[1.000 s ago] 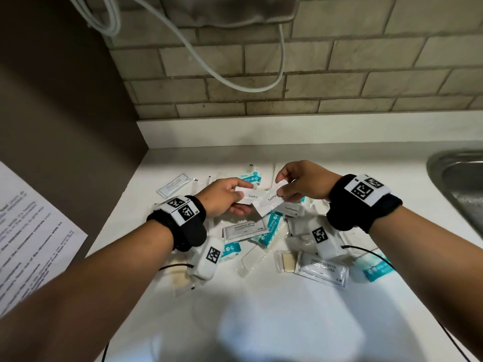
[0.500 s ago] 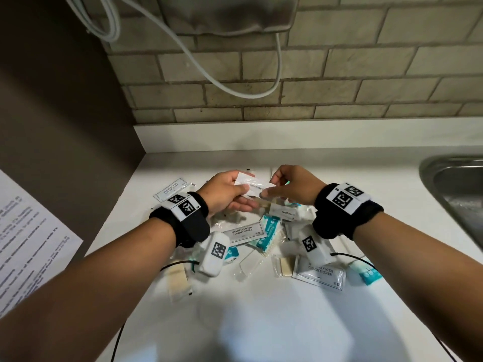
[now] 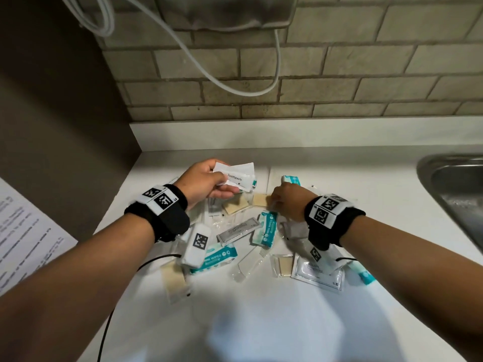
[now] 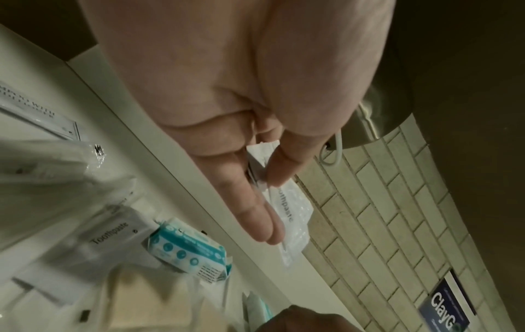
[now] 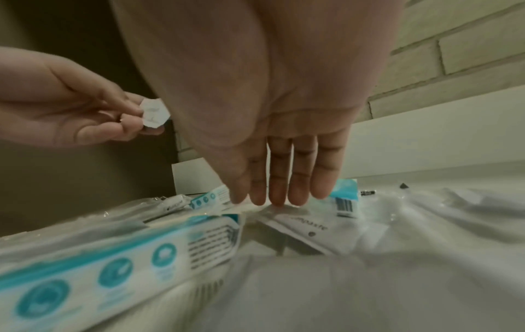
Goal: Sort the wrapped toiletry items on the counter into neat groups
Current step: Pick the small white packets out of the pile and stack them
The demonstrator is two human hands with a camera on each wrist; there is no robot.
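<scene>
On the white counter (image 3: 261, 322), our right hand (image 3: 288, 202) has dropped from the toothpaste sachets (image 3: 235, 175) to the pile at centre, fingers straight. Our left hand (image 3: 202, 185) still pinches them, upper centre.

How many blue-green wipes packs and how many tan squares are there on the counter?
Teal wipes packs: 5, one barely peeking out
Tan squares: 4
Total: 9, as far as the pile shows

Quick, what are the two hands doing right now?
Left hand: pinching toothpaste sachets.
Right hand: open, straight fingers reaching down to a toothpaste packet in the pile.
</scene>
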